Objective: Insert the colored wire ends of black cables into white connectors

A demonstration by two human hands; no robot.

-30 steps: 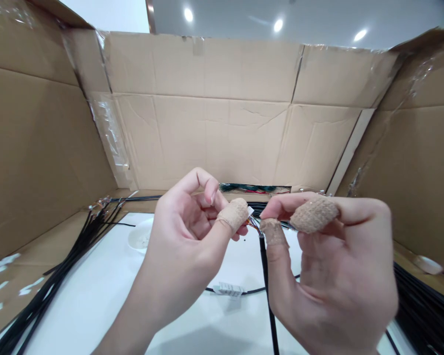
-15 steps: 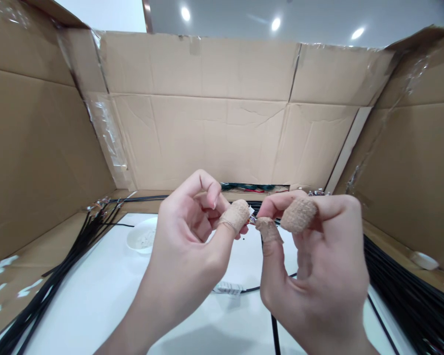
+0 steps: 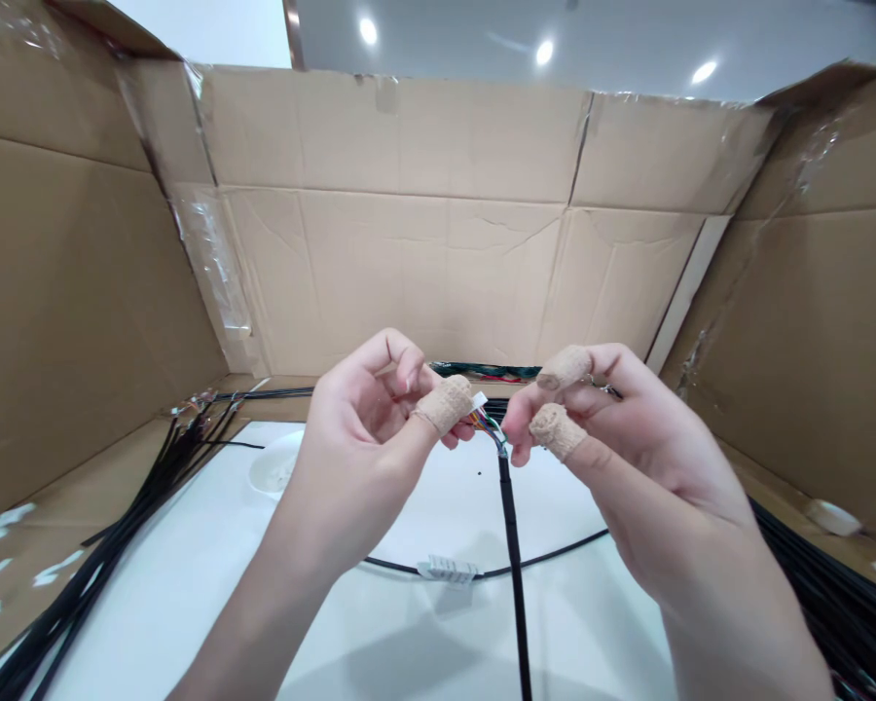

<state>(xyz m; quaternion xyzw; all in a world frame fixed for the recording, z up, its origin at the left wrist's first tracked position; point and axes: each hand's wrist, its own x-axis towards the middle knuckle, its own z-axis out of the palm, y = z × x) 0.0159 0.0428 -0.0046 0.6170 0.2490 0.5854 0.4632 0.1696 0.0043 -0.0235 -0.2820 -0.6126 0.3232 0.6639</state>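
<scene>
White connector (image 3: 480,400) — in left grip (image 3: 372,443)

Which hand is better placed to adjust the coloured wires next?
Probably the right hand: its pinch is open close to the coloured wires, while the left hand pinches their end.
</scene>
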